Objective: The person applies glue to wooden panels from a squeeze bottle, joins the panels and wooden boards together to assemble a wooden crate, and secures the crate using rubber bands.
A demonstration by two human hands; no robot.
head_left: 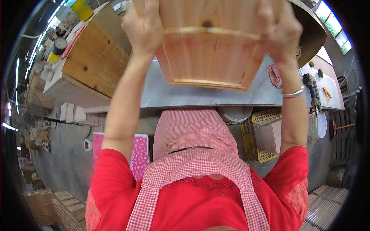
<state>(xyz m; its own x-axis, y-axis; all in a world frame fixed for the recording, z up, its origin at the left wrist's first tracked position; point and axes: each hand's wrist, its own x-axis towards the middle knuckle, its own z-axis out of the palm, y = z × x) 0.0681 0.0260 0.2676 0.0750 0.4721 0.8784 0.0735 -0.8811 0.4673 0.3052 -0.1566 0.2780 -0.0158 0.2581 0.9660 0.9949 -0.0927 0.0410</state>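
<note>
A pale wooden box (208,57), with a dark knot in its wood, is raised at the top of the view over the grey worktable (154,92). My left hand (144,32) is closed on its left side. Gripping the opposite side is my right hand (281,34), somewhat smeared by motion, with a bangle on that wrist. The box's upper part runs out of the picture, so its far end is hidden. A crumpled pink cloth (274,76) lies on the table near my right forearm.
A large wooden board structure (96,54) stands at left. Right of the cloth lie a power tool (311,88) and orange-handled pliers (327,93). Below the table edge are a yellow plastic basket (250,142) holding panels, a white bucket (235,113) and a pink patterned board (139,156).
</note>
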